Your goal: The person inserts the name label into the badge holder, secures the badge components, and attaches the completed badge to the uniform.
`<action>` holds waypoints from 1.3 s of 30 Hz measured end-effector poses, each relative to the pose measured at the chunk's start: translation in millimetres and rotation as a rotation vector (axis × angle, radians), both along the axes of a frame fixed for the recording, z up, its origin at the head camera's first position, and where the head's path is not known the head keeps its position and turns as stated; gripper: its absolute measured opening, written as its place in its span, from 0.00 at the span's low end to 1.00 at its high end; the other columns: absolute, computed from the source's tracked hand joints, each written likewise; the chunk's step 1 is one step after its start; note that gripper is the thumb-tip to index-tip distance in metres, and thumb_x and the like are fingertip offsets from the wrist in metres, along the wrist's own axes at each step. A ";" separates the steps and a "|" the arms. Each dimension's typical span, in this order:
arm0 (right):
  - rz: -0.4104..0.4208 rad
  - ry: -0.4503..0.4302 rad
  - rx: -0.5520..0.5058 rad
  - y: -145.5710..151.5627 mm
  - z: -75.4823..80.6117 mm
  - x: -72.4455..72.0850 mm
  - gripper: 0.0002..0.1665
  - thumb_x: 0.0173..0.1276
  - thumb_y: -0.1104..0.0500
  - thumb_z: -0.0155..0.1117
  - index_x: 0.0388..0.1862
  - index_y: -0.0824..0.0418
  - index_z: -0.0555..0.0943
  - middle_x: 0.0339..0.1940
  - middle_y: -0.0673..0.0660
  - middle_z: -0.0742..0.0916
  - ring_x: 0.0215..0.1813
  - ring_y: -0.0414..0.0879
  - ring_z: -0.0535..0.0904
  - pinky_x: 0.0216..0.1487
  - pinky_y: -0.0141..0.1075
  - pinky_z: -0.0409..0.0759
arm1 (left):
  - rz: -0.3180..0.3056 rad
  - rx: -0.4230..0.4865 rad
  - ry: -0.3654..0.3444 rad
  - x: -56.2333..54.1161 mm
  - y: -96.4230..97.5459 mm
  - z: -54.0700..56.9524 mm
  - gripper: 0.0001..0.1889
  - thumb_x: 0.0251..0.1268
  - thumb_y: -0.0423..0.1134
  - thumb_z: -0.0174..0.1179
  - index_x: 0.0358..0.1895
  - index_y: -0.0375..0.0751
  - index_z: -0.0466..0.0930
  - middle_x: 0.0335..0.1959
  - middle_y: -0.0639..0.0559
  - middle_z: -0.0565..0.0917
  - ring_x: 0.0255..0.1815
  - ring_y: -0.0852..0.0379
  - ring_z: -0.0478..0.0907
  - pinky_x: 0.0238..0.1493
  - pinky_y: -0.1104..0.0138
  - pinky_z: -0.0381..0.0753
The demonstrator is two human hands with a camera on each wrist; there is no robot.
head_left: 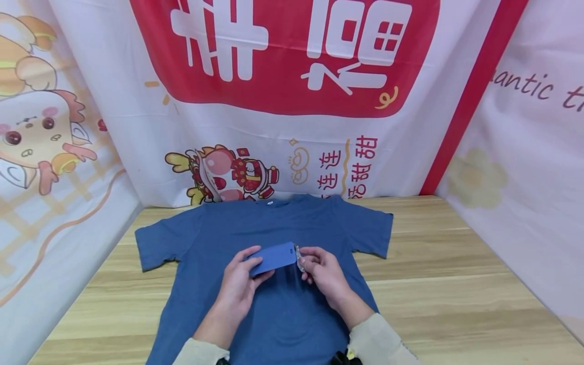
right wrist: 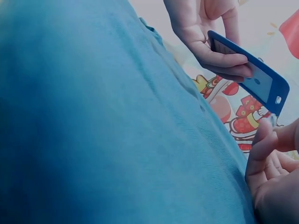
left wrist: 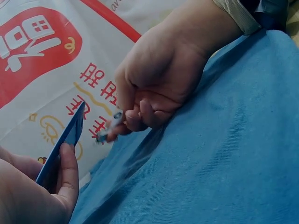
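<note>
My left hand (head_left: pixel 238 285) holds a blue badge holder (head_left: pixel 275 257) by one end, thumb on one face and fingers on the other. In the right wrist view, the holder's other face frames a pale card (right wrist: pixel 257 81), and a small slot pierces its far end. Close to that slotted end, my right hand (head_left: pixel 325 274) pinches a small shiny metal clip (head_left: pixel 299 259). The left wrist view shows the clip (left wrist: pixel 111 127) between the right fingertips, with a gap between it and the holder. Both hands are above a dark blue T-shirt (head_left: pixel 283 319).
The T-shirt lies spread on a wooden table (head_left: pixel 438 284), its collar toward the back. A printed cloth (head_left: pixel 283 142) with red and white patterns hangs behind the table, and more printed cloth walls the left (head_left: pixel 105 152) and right (head_left: pixel 515 167) sides.
</note>
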State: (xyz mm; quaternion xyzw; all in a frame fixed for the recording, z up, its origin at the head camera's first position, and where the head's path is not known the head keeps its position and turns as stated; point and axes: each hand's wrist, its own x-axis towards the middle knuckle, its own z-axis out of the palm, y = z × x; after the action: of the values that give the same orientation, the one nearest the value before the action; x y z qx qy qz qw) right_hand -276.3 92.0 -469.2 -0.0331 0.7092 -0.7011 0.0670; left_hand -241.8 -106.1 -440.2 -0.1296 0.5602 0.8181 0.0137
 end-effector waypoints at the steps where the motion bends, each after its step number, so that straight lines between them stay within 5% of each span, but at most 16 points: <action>1: -0.017 0.001 -0.015 -0.6 0.7 0.1 0.18 0.80 0.65 0.63 0.64 0.71 0.79 0.40 0.57 0.86 0.29 0.41 0.80 0.30 0.31 0.78 | 0.003 0.002 -0.004 0.0 0.0 0.1 0.25 0.86 0.31 0.47 0.80 0.34 0.65 0.85 0.32 0.56 0.80 0.34 0.65 0.71 0.48 0.82; 10: -0.082 0.029 -0.129 -1.2 5.2 -3.1 0.10 0.82 0.64 0.61 0.55 0.69 0.77 0.33 0.50 0.82 0.28 0.40 0.78 0.31 0.30 0.74 | -0.026 0.032 -0.020 0.4 1.0 -0.4 0.24 0.84 0.31 0.52 0.77 0.28 0.66 0.80 0.30 0.64 0.65 0.42 0.80 0.57 0.59 0.90; 23: -0.023 0.049 -0.207 0.9 5.7 -3.2 0.07 0.81 0.63 0.64 0.51 0.65 0.77 0.35 0.54 0.82 0.30 0.42 0.79 0.28 0.31 0.76 | -0.056 0.040 -0.015 2.0 -0.2 -0.7 0.25 0.83 0.30 0.51 0.78 0.27 0.66 0.81 0.29 0.61 0.74 0.37 0.72 0.57 0.59 0.90; 28: -0.023 0.062 -0.203 2.4 7.6 -1.4 0.06 0.83 0.62 0.62 0.53 0.64 0.78 0.51 0.60 0.88 0.32 0.42 0.80 0.28 0.30 0.78 | -0.069 0.053 -0.031 2.2 0.2 0.4 0.24 0.84 0.30 0.51 0.77 0.27 0.67 0.79 0.28 0.63 0.63 0.42 0.81 0.55 0.60 0.91; 33: -0.013 0.078 -0.192 3.8 9.6 -0.2 0.07 0.85 0.61 0.59 0.54 0.64 0.77 0.68 0.69 0.85 0.33 0.42 0.81 0.29 0.30 0.80 | -0.100 0.050 -0.023 3.1 1.1 -1.2 0.22 0.85 0.33 0.53 0.73 0.25 0.69 0.67 0.31 0.78 0.45 0.52 0.89 0.50 0.61 0.91; 39: -0.038 0.095 -0.182 3.9 10.0 2.0 0.09 0.85 0.60 0.60 0.54 0.64 0.77 0.63 0.67 0.87 0.32 0.42 0.82 0.29 0.31 0.82 | -0.193 -0.006 -0.043 2.3 2.0 -2.0 0.24 0.82 0.44 0.61 0.68 0.31 0.73 0.48 0.42 0.89 0.40 0.54 0.90 0.49 0.61 0.91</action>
State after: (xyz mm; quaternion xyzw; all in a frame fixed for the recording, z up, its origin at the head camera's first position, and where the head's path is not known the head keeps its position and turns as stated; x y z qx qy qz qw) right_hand -274.3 95.9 -459.2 -0.0585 0.6456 -0.7612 0.0168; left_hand -239.5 -104.1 -442.3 -0.0925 0.5719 0.8084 0.1042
